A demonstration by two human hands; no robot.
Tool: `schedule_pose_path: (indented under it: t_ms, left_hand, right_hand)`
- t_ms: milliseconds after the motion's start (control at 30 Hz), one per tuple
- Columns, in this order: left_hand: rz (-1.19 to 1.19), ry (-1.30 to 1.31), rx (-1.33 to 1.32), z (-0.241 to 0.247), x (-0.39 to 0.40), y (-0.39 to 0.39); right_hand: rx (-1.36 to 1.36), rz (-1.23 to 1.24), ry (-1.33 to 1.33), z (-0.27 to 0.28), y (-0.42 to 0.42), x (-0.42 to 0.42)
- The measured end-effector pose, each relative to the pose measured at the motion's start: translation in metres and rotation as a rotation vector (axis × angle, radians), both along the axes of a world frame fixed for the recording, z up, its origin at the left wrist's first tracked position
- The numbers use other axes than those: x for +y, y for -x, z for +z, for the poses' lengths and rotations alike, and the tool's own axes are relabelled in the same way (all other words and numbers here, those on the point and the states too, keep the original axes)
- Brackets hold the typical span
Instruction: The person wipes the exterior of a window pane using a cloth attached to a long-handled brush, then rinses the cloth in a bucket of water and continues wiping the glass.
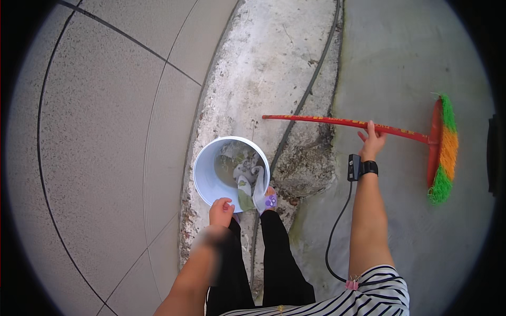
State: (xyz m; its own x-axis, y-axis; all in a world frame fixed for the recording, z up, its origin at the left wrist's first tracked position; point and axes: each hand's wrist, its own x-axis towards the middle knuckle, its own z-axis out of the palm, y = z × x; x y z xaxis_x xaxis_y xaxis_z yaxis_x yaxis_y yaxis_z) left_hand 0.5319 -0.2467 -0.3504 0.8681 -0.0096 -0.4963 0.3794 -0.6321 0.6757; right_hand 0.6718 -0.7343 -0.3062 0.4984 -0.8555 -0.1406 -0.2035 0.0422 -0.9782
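My right hand (372,141) grips the red handle of a broom (336,121), which lies sideways across the view. Printed writing runs along the handle. The broom's green and orange bristles (448,148) face right. At the near rim of a pale plastic bucket (207,179) is my left hand (221,212), its fingers curled; whether they touch the rim is unclear. Murky water (226,161) with bits of debris sits in the bucket. A wet white-and-green cloth (246,193) hangs from inside over the near rim.
The bucket stands on a rough concrete strip (265,59) before my feet. A dark cable or hose (312,85) runs along it. Broken concrete (306,173) lies right of the bucket, beside a smooth grey floor (395,71). Scored grey paving (102,126) spans the left.
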Motion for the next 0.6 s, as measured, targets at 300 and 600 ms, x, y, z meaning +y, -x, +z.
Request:
schedule_pose_path:
  t_ms: [300, 600]
  left_hand:
    - [-0.324, -0.476, 0.817, -0.124, -0.059, -0.079]
    - [0.052, 0.629, 0.661, 0.004, -0.042, -0.104]
  right_hand:
    - [0.139, 0.326, -0.387, -0.038, 0.057, 0.018]
    - [0.321, 0.907, -0.838, -0.026, 0.115, 0.195]
